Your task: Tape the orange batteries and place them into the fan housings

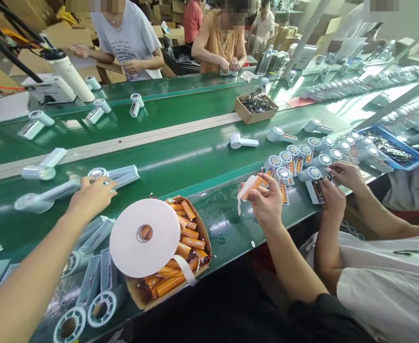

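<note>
My left hand (90, 197) is stretched out over the belt, fingers apart and slightly bent. It is at a light blue handheld fan housing (124, 175), partly covering its round head; whether the fingertips grip it I cannot make out. In my right hand (268, 205), an orange battery (251, 186) is held between thumb and fingers, with a strip of white tape (240, 199) hanging off its end. Between my hands, a large white tape roll (127, 243) lies on a cardboard box (138, 297) filled with orange batteries (191, 243).
More fan housings (102, 307) lie at lower left. Upright fan housings with batteries (284, 176) stand on the right, beside a co-worker's hands (334, 190). Further right is a blue tray (405, 159) of dark parts. A small carton (255, 109) stands across the green belt (181, 152).
</note>
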The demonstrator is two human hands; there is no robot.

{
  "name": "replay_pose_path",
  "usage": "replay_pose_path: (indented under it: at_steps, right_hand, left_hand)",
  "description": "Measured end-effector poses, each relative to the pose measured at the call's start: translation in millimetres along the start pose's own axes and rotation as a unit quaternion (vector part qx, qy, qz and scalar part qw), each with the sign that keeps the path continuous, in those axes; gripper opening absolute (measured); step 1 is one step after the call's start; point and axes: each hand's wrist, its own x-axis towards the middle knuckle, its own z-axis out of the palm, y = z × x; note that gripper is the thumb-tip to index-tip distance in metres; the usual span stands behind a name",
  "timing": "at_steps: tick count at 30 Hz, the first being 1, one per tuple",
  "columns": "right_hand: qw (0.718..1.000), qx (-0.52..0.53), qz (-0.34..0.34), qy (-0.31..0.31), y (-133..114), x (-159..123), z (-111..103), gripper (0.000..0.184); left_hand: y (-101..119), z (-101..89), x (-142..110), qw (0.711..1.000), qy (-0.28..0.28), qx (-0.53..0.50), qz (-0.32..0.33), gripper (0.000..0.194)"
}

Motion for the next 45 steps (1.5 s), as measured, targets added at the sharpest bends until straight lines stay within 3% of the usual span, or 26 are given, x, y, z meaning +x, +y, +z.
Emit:
replay_pose_path:
  at_steps: [2, 4, 7, 9, 13, 16, 20, 26, 29, 31, 33, 37, 39, 41, 45]
  right_hand:
    - [1.0, 0.0, -0.003, -0.024, 4.5, 4.0, 7.0, 0.054]
    - [0.999, -0.003, -0.014, -0.049, 11.8, 15.8, 20.2, 0.053]
    - [0.996, -0.008, -0.028, -0.082, 29.1, 48.5, 51.8, 0.054]
    - [0.994, -0.016, -0.03, -0.103, 42.6, 73.8, 75.7, 0.055]
    - [0.987, -0.053, -0.033, -0.147, 67.8, 107.6, 112.7, 0.055]
    - [0.978, -0.096, -0.037, -0.181, 84.3, 110.1, 126.3, 0.052]
    - [0.963, -0.152, -0.064, -0.214, 104.1, 99.7, 127.4, 0.042]
    - [0.928, -0.258, -0.089, -0.254, 121.7, 95.1, 110.3, 0.028]
    - [0.884, -0.355, -0.098, -0.287, 117.2, 98.6, 105.2, 0.022]
    - [0.841, -0.436, -0.106, -0.304, 108.5, 102.2, 106.2, 0.022]
    - [0.777, -0.524, -0.107, -0.333, 96.8, 105.1, 111.4, 0.022]
    - [0.611, -0.673, -0.099, -0.406, 73.3, 104.8, 131.5, 0.028]
    - [0.552, -0.717, -0.085, -0.418, 66.3, 102.6, 142.0, 0.033]
    - [0.527, -0.737, -0.072, -0.418, 64.3, 100.7, 149.8, 0.036]
    - [0.527, -0.736, -0.06, -0.42, 70.7, 97.5, 154.8, 0.046]
  left_hand:
    - [26.6, -4.2, 14.0, 0.999, 0.002, 0.031, -0.011, 0.024]
    - [64.1, -3.3, 37.8, 0.998, -0.038, 0.05, 0.032, 0.023]
    - [116.6, 11.2, 84.6, 0.991, -0.092, 0.039, 0.094, 0.027]
    - [137.0, 22.4, 112.0, 0.983, -0.137, 0.036, 0.114, 0.023]
    - [143.1, 28.7, 138.6, 0.967, -0.211, 0.019, 0.139, 0.012]
    - [137.3, 26.4, 142.3, 0.964, -0.228, 0.001, 0.135, 0.02]
    - [137.3, 29.4, 145.4, 0.966, -0.232, -0.016, 0.114, 0.027]
    - [145.0, 33.0, 150.6, 0.967, -0.231, -0.032, 0.102, 0.03]
    - [148.3, 33.9, 152.7, 0.967, -0.23, -0.043, 0.102, 0.03]
    - [150.8, 35.8, 154.1, 0.967, -0.228, -0.049, 0.1, 0.03]
    - [153.9, 38.7, 155.8, 0.968, -0.226, -0.055, 0.096, 0.029]
    - [159.8, 45.0, 160.6, 0.971, -0.215, -0.07, 0.08, 0.027]
    - [161.9, 47.9, 163.1, 0.972, -0.208, -0.079, 0.071, 0.025]
    - [163.7, 50.9, 165.3, 0.974, -0.198, -0.085, 0.061, 0.024]
    - [169.4, 56.4, 169.6, 0.977, -0.185, -0.093, 0.048, 0.02]
